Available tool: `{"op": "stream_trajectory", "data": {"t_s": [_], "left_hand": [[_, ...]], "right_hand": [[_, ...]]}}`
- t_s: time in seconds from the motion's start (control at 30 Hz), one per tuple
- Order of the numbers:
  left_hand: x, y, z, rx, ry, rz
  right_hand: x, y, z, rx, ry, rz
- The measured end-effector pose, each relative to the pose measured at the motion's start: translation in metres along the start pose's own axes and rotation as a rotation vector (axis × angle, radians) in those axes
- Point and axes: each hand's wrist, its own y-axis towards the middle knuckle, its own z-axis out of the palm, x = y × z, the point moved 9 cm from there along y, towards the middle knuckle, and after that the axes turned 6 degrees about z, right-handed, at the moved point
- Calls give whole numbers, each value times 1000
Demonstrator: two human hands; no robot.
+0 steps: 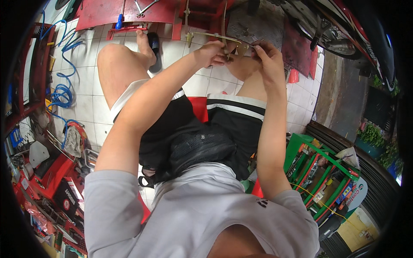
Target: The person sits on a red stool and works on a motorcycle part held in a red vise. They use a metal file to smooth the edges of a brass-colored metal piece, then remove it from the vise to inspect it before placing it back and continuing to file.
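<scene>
Both of my hands are raised in front of my knees, around a thin yellowish metal part [243, 44] with a small flat plate on it. My left hand [211, 54] has its fingers curled in at the part's left side. My right hand [269, 59] pinches the right end between thumb and fingers. A narrow rod [207, 34] with a fitting at its left end stretches just beyond my left hand; whether it joins the held part I cannot tell. My fingers hide some of the metal part.
Ahead stands a red lift platform [159, 19], bearing a blue-handled screwdriver [119, 19] and wrenches [145, 8]. A motorcycle [344, 38] is at the far right. Coiled blue hose [62, 94] hangs at left. A green tool rack [320, 176] stands near my right side.
</scene>
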Motion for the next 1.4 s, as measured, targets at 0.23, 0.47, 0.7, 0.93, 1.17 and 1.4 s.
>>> {"op": "stream_trajectory", "data": {"t_s": [0.23,0.47,0.7,0.93,1.17,1.4], "left_hand": [[-28,-22,26,-96,-219,48],[-34,-37,34,-282,-425,211],[-38,-50,36,-337,-490,314],[-43,-57,38,-361,-483,328],[-44,-58,47,-191,-503,311],[-41,-63,54,-161,-591,292]], "right_hand": [[-19,-6,16,-85,121,-4],[-30,1,12,-115,114,-73],[-30,3,16,-130,-14,-60],[-26,6,14,-179,72,-64],[-12,3,16,-217,-31,-92],[-10,4,16,-208,-8,-136]]}}
